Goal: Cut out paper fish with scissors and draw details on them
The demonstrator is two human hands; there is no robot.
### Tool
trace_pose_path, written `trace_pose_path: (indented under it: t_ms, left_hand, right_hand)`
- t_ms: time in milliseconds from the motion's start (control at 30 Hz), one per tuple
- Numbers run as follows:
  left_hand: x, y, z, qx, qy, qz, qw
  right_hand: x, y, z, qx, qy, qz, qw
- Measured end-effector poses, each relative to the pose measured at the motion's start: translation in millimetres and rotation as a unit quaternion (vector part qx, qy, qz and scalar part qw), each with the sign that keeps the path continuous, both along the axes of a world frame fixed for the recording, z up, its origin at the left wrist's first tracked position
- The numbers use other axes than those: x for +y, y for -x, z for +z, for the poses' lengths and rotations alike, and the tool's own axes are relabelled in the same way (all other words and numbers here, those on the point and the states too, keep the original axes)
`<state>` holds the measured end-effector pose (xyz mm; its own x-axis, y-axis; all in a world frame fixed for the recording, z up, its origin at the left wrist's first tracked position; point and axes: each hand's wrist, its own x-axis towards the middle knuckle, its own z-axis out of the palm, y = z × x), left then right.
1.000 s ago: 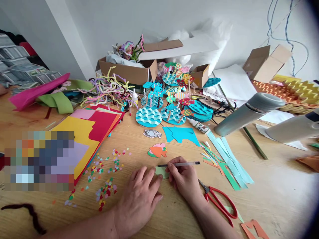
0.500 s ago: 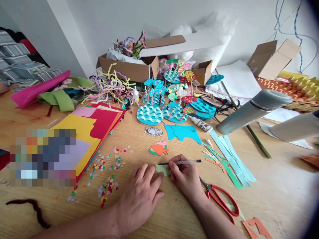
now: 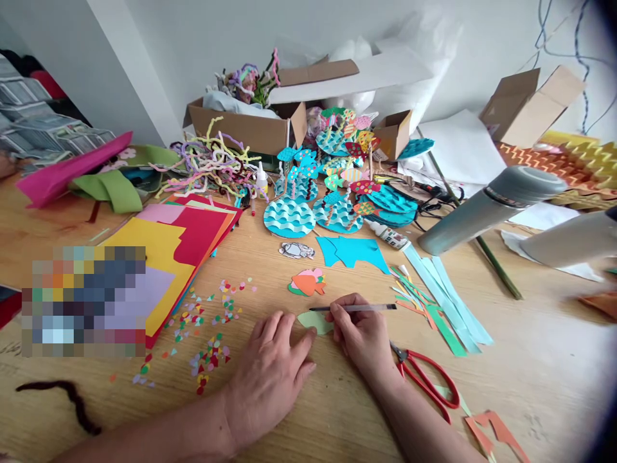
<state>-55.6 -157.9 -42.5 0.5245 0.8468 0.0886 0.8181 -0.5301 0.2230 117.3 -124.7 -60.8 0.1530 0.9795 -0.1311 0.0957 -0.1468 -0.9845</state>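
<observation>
A small light-green paper piece (image 3: 313,321) lies on the table between my hands. My left hand (image 3: 270,370) rests with fingers spread, its index fingertip on the lower edge of that piece. In my right hand (image 3: 364,337) is a dark slim pen (image 3: 369,307), its tip just above the green paper. Stacked fish cutouts (image 3: 307,283), orange on top, lie just beyond. Behind them are a drawn grey figure (image 3: 295,250) and blue paper scraps (image 3: 354,252). Red-handled scissors (image 3: 429,379) sit beside my right forearm.
Colored sheets (image 3: 149,244) and scattered confetti (image 3: 212,354) lie left. Blue wavy discs with paper fish (image 3: 289,217), pipe cleaners (image 3: 216,161) and a cardboard box (image 3: 241,125) stand behind. A grey flask (image 3: 491,209), glue bottle (image 3: 388,235) and pale-blue strips (image 3: 450,302) are right.
The pen tip has lifted slightly and my right hand has shifted a little right. My left fingers have drawn back, showing more of the green paper. The view has shifted slightly.
</observation>
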Motion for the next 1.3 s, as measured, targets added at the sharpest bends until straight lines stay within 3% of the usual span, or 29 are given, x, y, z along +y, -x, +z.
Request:
trace_pose_path:
  t_ms: [267, 500, 1300]
  left_hand:
    - [1.0, -0.9, 2.9, 0.005, 0.05, 0.001, 0.999]
    - [1.2, -0.2, 4.8, 0.024, 0.048, -0.009, 0.999]
    - [0.9, 0.3, 0.9, 0.013, 0.014, -0.022, 1.0]
  right_hand:
    - [-1.4, -2.5, 3.1, -0.002, -0.015, -0.051, 0.999]
    - [-1.1, -5.9, -2.3, 0.005, -0.021, -0.071, 0.997]
    - [-0.7, 0.2, 3.1, -0.035, 0.003, 0.035, 0.999]
